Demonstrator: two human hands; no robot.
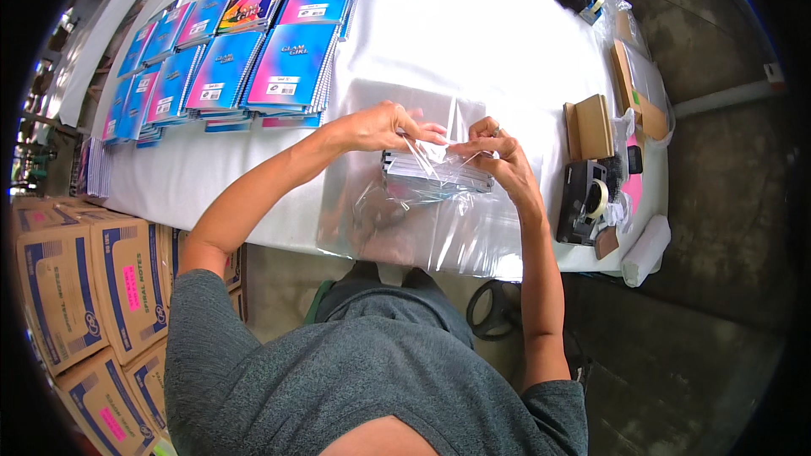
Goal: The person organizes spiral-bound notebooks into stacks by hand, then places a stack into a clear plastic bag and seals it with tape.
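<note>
Notebook stack [435, 176], partly hidden by glare, sits toward the six o'clock edge of our white-covered desk [515, 42]. Rows of blue-and-pink spiral notebooks [291, 72] fill the ten o'clock side. Next in size comes our clear plastic film [405, 241], loosely draped around the stack and spreading toward six. Smaller, a black tape dispenser [578, 190] stands at three o'clock. Our left hand [380, 127] and right hand [509, 162] meet over the stack, each grip pinching film. We judge this as gathering the wrap closed; the next move calls for a taut, flat fold.
</note>
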